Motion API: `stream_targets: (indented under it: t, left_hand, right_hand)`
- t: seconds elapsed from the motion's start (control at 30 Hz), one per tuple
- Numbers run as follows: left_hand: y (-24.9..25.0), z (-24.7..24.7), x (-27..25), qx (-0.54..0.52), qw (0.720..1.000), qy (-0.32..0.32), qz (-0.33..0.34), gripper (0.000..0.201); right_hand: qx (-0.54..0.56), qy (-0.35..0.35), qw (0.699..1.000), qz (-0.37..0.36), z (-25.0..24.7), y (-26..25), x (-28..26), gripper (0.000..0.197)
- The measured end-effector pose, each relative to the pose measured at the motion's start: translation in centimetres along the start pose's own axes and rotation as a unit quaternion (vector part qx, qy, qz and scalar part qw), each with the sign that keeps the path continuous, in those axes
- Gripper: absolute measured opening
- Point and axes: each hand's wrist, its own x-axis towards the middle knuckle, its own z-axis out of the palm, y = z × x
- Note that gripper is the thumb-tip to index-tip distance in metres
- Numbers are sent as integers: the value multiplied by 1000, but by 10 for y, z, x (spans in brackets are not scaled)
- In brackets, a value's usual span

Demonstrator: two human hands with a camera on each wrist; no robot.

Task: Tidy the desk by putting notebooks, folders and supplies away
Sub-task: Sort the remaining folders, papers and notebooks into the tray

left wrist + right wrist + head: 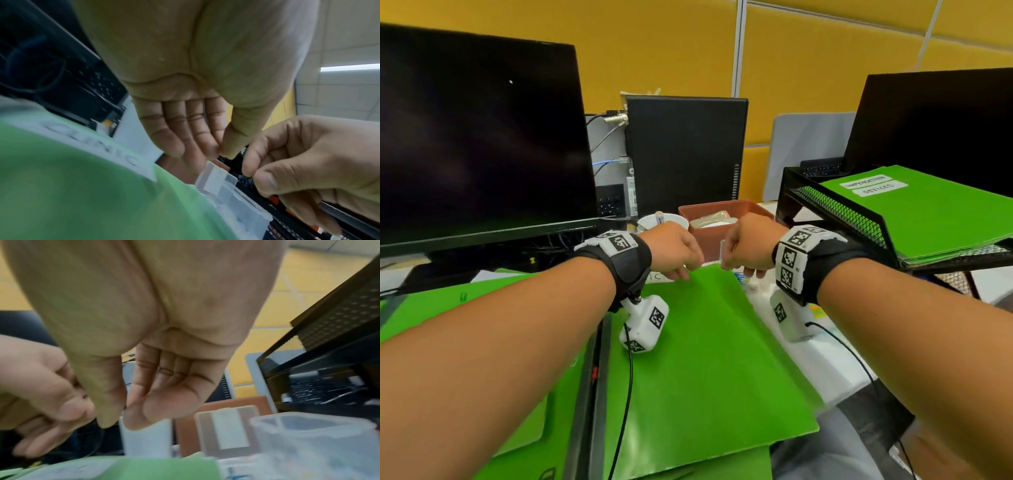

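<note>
A green folder lies flat in front of me, its white label reading "CLINIC" at the far edge. My left hand hovers over that edge with its fingers fairly straight and the thumb against the index tip; I see nothing between them. My right hand hangs beside it, loosely curled and apparently holding nothing. Just below it stands a clear plastic supply box with its lid raised.
A black mesh rack on the right holds another green folder. Behind my hands are a brown tray and a white bowl. A dark monitor, a PC tower and a second monitor line the back.
</note>
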Motion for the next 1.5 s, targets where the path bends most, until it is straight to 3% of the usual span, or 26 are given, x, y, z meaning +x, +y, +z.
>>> stream_targets:
  t: [0.23, 0.47, 0.77, 0.9, 1.1, 1.33, 1.5]
  left_hand:
    - [-51, -58, -85, 89, 994, 47, -47, 5]
    - [-92, -54, -143, 173, 976, -27, -126, 1]
    - [-97, -46, -146, 170, 969, -49, -174, 23]
    - [-98, -42, -147, 168, 970, -50, -170, 20]
    - [-95, -39, -149, 158, 972, -43, -167, 13]
    - [-89, -34, -138, 167, 968, -12, -186, 11]
    - [-90, -29, -130, 178, 966, -15, -186, 18]
  right_hand:
    - [20, -118, 987, -112, 57, -82, -29, 10]
    - [-1, -213, 963, -168, 98, -135, -52, 28]
    - [-138, -197, 955, -172, 122, -153, -55, 29]
    - [-175, -188, 948, -188, 127, -154, -56, 25]
    - [-151, -192, 952, -183, 131, -151, -53, 19]
    - [-35, -213, 965, -148, 124, -140, -49, 12]
    - [26, -227, 964, -135, 122, -133, -46, 15]
